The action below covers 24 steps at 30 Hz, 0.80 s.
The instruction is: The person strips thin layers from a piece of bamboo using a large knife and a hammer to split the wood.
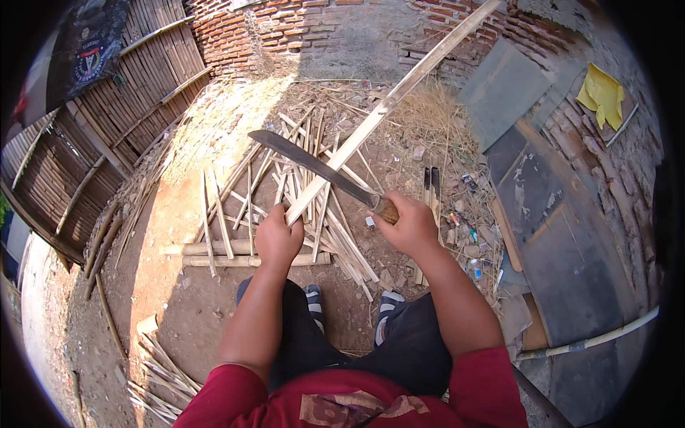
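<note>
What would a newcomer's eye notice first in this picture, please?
Most likely the dark machete, near the middle, held in the right hand and crossing a long pale strip that the left hand grips. Behind them, a loose heap of pale sticks lies on the ground. A bright yellow sheet stands out at the upper right.

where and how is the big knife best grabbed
Probably by the wooden handle of the big knife, coming from the lower right, as the right hand does. The handle is the short blunt end at lower right; the long metal blade points up and left, crossing the pale strip, so that end is better left alone.
</note>
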Available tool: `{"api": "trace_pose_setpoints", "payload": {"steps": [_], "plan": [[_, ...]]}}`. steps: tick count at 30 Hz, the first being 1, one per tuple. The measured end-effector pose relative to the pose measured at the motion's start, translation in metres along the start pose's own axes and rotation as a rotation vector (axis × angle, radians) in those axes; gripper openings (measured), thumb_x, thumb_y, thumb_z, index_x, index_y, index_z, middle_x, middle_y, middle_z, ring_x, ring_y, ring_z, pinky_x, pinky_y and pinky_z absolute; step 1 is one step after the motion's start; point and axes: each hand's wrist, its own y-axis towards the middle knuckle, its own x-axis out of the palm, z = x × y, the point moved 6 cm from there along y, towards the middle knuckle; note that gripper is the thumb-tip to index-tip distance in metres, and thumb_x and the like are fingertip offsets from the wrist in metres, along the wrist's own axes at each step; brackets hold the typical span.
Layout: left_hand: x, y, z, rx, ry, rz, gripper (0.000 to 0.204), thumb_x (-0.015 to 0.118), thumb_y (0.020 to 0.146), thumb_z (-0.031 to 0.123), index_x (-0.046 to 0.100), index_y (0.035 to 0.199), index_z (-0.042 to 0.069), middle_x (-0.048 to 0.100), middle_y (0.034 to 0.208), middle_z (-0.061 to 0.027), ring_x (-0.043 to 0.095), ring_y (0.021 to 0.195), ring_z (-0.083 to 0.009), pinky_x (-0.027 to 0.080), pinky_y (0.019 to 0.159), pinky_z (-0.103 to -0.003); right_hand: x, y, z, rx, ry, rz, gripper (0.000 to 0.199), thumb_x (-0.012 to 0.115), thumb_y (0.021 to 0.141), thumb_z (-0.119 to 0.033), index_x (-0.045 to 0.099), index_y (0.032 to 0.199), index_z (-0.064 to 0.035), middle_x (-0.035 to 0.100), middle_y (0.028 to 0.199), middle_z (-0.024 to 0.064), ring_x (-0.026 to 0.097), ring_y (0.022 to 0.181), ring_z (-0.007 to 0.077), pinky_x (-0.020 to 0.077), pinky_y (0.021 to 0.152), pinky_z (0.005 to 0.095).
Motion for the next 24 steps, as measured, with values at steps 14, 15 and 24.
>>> {"api": "trace_pose_setpoints", "payload": {"steps": [14,15,24], "plan": [[0.006,-0.019,0.001,0.077,-0.004,-0.129,0.019,0.067,0.084,0.020,0.061,0.084,0.003,0.065,0.072,-0.0236,0.064,0.071,-0.0463,0.050,0.065,-0.055,0.019,-0.006,0.001,-0.158,-0.270,-0.150,0.035,0.080,0.076,-0.022,0.064,0.106,-0.0108,0.071,0.095,0.0124,0.068,0.088,0.0355,0.0526,0.078,0.0458],[0.004,-0.018,-0.005,0.088,0.021,-0.139,0.020,0.068,0.083,0.021,0.060,0.083,0.003,0.065,0.072,-0.0233,0.064,0.071,-0.0461,0.050,0.065,-0.055,0.016,-0.007,0.013,-0.165,-0.267,-0.111,0.034,0.080,0.077,-0.022,0.064,0.105,-0.0103,0.071,0.093,0.0130,0.068,0.086,0.0361,0.0528,0.077,0.0461],[0.001,-0.003,-0.018,0.064,0.131,-0.143,0.024,0.068,0.084,0.023,0.057,0.079,0.003,0.063,0.072,-0.0239,0.062,0.071,-0.0469,0.048,0.065,-0.055,-0.002,-0.003,0.053,0.114,-0.218,-0.030,0.030,0.077,0.083,-0.026,0.062,0.100,-0.0065,0.070,0.084,0.0166,0.068,0.080,0.0398,0.0531,0.070,0.0487]]}}
